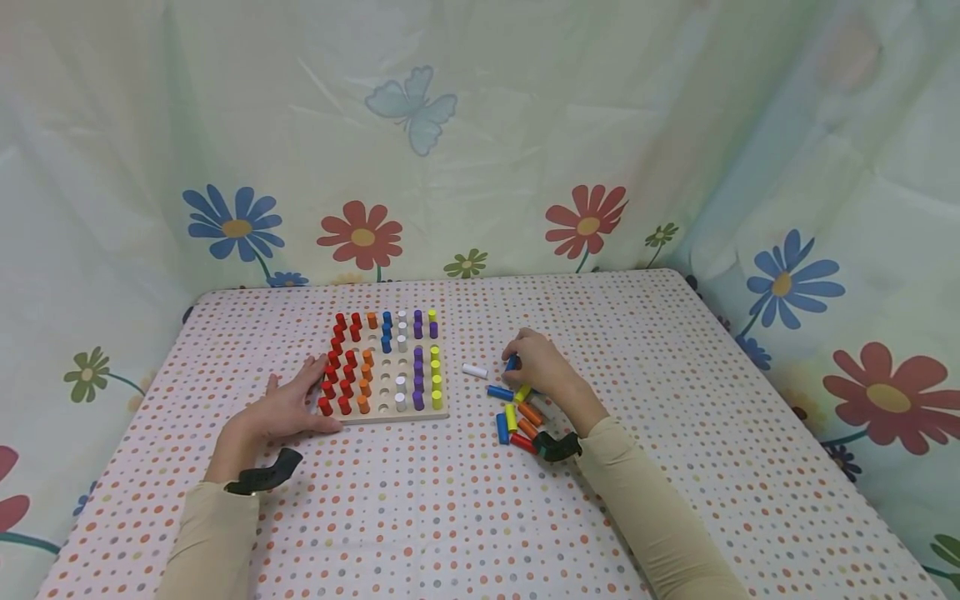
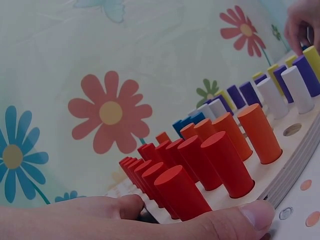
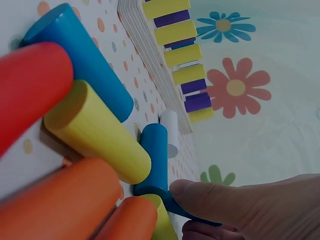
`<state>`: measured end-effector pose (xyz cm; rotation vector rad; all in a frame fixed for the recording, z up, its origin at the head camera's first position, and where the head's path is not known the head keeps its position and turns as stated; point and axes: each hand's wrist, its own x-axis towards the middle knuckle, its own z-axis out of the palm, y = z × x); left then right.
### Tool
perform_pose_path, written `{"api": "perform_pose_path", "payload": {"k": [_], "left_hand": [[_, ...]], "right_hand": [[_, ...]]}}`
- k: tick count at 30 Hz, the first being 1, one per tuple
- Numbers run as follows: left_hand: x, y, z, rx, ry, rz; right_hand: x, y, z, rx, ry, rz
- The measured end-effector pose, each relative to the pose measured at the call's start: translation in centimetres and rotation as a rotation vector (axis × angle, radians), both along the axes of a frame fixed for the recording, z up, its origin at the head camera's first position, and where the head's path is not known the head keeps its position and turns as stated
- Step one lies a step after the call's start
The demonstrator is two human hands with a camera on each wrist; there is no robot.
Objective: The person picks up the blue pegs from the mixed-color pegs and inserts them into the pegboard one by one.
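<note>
A wooden pegboard stands on the table, with red, orange, blue, white, purple and yellow pegs upright in columns. Several holes in its middle columns are bare. My left hand rests at the board's left side, its thumb lying along the front left corner near the red pegs. To the right of the board, my right hand pinches a blue peg between thumb and fingers. That peg is tilted, close over the loose pegs, and partly hidden by the hand.
Loose pegs lie right of the board: a white one, a blue one, a yellow one, an orange one, a red one and others. A flowered curtain hangs behind the dotted tabletop.
</note>
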<state>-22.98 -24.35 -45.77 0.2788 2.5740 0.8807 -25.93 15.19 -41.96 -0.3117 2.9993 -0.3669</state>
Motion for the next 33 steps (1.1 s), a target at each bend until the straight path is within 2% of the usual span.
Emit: {"api": "perform_pose_path", "payload": {"k": [7,16,26,33], "left_hand": [[0.12,0.11,0.19,0.027,-0.039,0.027],[0.03,0.08,0.2,0.002,-0.016,0.017],[0.09,0.03,0.2,-0.008,-0.007,0.016],[0.17,0.19,0.39,-0.004,-0.013,0.017]], "right_hand": [[0.01,-0.09,0.26,0.018,-0.027,0.005],[0.2,-0.24,0.52,0.033,-0.03,0.003],[0.22,-0.41,0.71,0.014,0.013,-0.023],[0.34,-0.3,0.97,0.003,0.043,0.0]]}}
